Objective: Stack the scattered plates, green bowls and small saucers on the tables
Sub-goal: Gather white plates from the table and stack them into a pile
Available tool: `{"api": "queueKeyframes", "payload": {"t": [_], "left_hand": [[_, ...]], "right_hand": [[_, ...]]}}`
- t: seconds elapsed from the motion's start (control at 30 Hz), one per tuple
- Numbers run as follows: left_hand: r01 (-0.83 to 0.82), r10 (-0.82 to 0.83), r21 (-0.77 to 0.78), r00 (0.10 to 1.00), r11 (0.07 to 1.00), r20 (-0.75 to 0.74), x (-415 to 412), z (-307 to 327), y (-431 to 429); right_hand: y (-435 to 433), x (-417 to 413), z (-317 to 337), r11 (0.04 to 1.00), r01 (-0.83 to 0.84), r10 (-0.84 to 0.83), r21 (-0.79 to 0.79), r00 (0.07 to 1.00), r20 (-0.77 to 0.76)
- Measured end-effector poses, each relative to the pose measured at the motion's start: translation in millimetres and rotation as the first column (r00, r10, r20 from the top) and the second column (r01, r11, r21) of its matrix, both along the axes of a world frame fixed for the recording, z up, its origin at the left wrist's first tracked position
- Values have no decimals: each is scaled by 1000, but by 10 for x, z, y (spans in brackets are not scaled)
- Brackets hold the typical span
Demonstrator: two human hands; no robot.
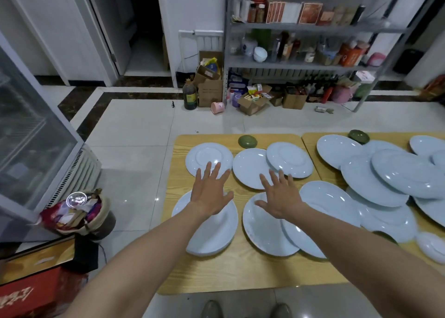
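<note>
Glass-door cooler cabinet [29, 137] along left edge. Grey metal shelf rack [301, 63] far right, packed with bottles, jars and cartons; labels too blurred to read.

Two pale wood-grain tables side by side: left table [216, 276], right table [310, 142].

Heap of pale blue round plates [385, 173] overlapping on right table. On left table, seven more of the same:
- far row of three: far-left plate [204, 156], far-middle plate [248, 171], third plate [290, 160] lapping the middle one's rim
- near row: near-left plate [212, 233], near-middle plate [265, 233], then two overlapped plates [330, 197] to the right

Red box [26, 293] near left, white characters, not legible.

Left hand [212, 192]: palm down, fingers spread wide, over near rim of far-left plate and far rim of near-left plate; contact cannot be told. Right hand [280, 197]: same spread, over far-middle and near-middle plates; nothing held.

Small green bowl [247, 141] at far edge of left table. Second green bowl [358, 136] at far edge of right table. Small pale saucer [431, 245] near right.
</note>
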State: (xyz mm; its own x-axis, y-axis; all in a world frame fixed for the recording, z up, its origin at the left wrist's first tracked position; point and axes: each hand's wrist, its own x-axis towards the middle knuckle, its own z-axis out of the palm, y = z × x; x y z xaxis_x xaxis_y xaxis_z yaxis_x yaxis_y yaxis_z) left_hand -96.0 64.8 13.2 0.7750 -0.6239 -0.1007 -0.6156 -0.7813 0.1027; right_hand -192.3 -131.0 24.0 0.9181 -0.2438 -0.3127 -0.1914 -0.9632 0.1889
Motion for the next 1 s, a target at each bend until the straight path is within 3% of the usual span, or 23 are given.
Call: {"api": "queueKeyframes", "payload": {"t": [0.2,0.47,1.0], "left_hand": [[16,-15,-20,999,1000,46,-144,165,-783],[-46,48,-32,997,998,62,-454,303,-1793],[-56,58,-68,998,996,24,-183,-15,-2366]], "right_hand": [[-934,-172,365,993,88,-84,-74,995,61],[-1837,-450,500,996,17,-8,-86,994,104],[-2239,31,121,999,-42,46,-32,987,155]]}}
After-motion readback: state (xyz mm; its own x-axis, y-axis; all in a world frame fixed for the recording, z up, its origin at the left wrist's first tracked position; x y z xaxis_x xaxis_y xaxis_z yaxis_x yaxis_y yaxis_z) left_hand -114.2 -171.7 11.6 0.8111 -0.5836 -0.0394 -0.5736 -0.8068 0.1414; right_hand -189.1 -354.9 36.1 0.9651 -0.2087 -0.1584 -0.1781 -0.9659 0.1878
